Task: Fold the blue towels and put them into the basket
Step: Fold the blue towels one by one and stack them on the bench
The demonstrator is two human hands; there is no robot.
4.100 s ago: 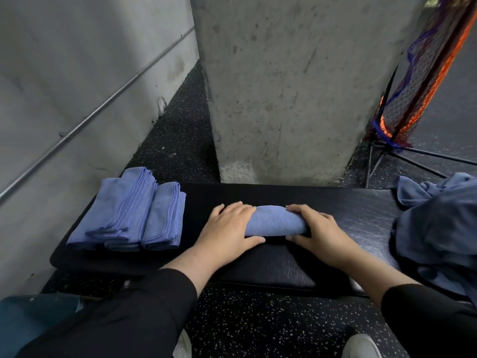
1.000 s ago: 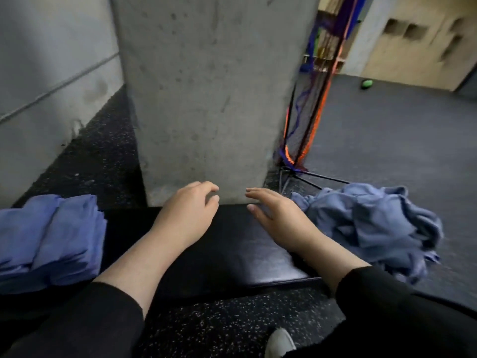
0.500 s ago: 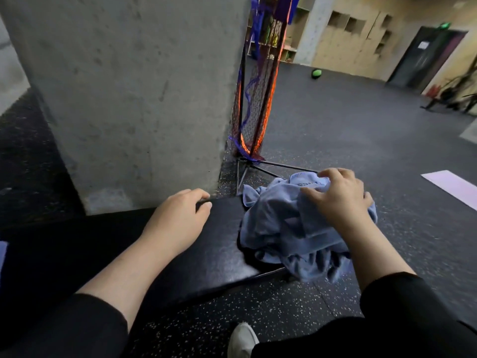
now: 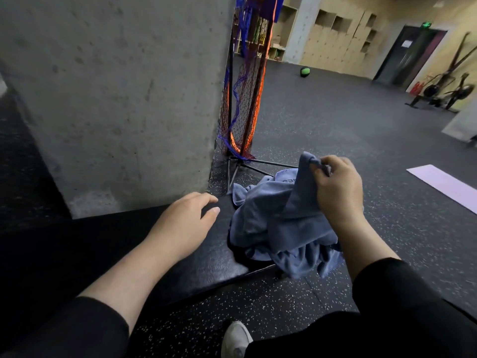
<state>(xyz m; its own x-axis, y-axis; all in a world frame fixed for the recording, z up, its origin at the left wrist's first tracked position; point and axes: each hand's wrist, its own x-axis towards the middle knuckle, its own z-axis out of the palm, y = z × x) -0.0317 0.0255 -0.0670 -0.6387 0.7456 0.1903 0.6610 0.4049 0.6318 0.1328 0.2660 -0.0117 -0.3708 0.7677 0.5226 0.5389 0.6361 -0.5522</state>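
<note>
Right hand (image 4: 338,187) pinches a blue towel (image 4: 296,202) up from the crumpled towel pile (image 4: 278,244); left hand (image 4: 185,223) hovers relaxed, fingers loose, over the black bench (image 4: 201,270).

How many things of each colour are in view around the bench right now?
Blue: 1, the crumpled towel pile, towels inside not separable; right hand pinches a corner of it
Black: 1, bench, with the left hand over it
Green: 1, ball
Pink: 1, mat
Orange and blue: 1, net
Total: 5
</note>
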